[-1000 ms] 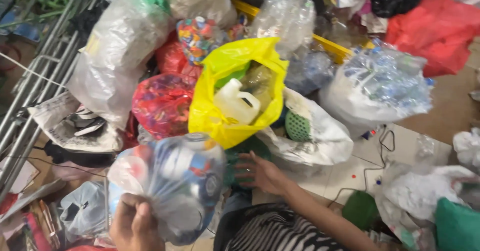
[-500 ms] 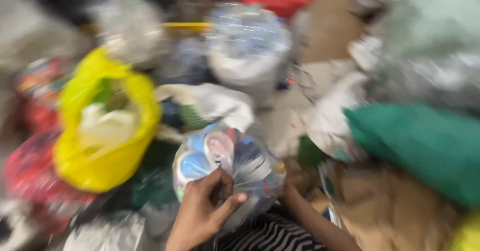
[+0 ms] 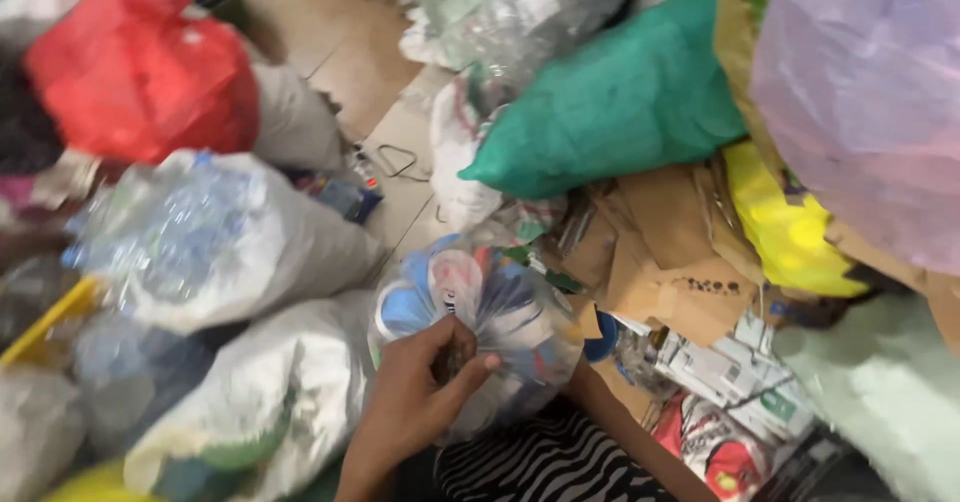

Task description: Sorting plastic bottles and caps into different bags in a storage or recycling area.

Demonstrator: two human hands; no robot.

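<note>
From the head view, your left hand (image 3: 420, 392) pinches the top of one clear bag (image 3: 480, 332) full of cans, low in the middle, by your lap. You are at the lifting step; next, it needs a firm grip and a clear spot. Your right hand is hidden behind the bag, so I cannot tell its grip. Around it: one red bag (image 3: 140, 72), one green bag (image 3: 620, 102), maybe three pale sacks.
</note>
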